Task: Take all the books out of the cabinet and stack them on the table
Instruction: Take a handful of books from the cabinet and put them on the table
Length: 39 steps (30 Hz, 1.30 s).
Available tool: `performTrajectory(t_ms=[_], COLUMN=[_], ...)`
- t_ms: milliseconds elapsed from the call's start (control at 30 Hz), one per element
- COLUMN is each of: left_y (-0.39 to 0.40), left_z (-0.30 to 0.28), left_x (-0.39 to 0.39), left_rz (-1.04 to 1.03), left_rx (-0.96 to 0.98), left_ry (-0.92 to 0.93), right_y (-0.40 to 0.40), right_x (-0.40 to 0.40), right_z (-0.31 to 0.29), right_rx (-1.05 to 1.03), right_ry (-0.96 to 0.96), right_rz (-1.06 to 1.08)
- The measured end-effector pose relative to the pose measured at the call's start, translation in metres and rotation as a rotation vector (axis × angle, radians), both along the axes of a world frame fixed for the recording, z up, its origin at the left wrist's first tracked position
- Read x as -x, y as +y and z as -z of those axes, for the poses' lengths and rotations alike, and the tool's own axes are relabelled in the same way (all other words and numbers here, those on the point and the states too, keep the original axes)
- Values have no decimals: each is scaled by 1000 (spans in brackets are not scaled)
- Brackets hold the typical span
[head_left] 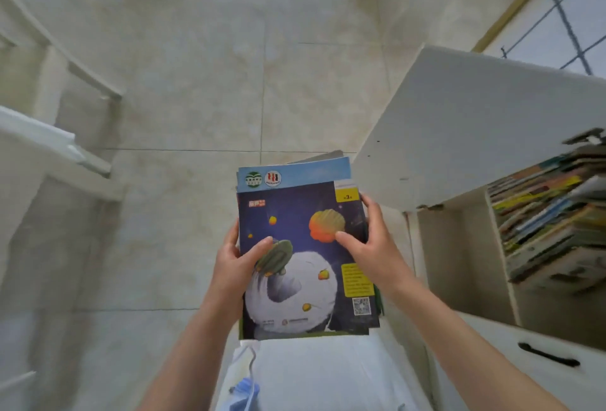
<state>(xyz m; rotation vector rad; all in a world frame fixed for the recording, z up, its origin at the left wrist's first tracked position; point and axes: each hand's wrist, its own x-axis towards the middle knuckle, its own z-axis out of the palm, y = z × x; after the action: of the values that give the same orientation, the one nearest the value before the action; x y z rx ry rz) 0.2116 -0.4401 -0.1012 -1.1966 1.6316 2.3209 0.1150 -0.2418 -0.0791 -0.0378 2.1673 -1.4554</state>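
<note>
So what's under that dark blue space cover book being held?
Under the dark blue book, a light blue cover and grey page edges stick out at the far end. How many more books lie beneath is hidden. Left hand and right hand grip the bundle.

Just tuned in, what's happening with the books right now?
A person is holding a small pile of books in front of their body, above the tiled floor. The left hand grips the pile's left edge with the thumb on the top cover, and the right hand grips the right edge the same way. To the right, the open cabinet still has many books stacked inside, so plenty remains to carry. The table is not clearly in view.
</note>
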Motion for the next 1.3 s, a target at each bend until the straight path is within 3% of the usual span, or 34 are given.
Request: performTrajectory(t_ms=[467, 1000, 1300], left_y=[-190, -391, -487], left_z=[-44, -77, -71], left_x=[-182, -262, -340], left_rz=[-600, -1247, -1441], left_rx=[110, 253, 320], left_ry=[8, -33, -80], right_y=[-275, -606, -747], right_x=[-95, -152, -227], right_z=[-26, -63, -65], right_rx=[140, 172, 158], right_ry=[-63, -5, 44], right_rz=[-511, -1157, -1376])
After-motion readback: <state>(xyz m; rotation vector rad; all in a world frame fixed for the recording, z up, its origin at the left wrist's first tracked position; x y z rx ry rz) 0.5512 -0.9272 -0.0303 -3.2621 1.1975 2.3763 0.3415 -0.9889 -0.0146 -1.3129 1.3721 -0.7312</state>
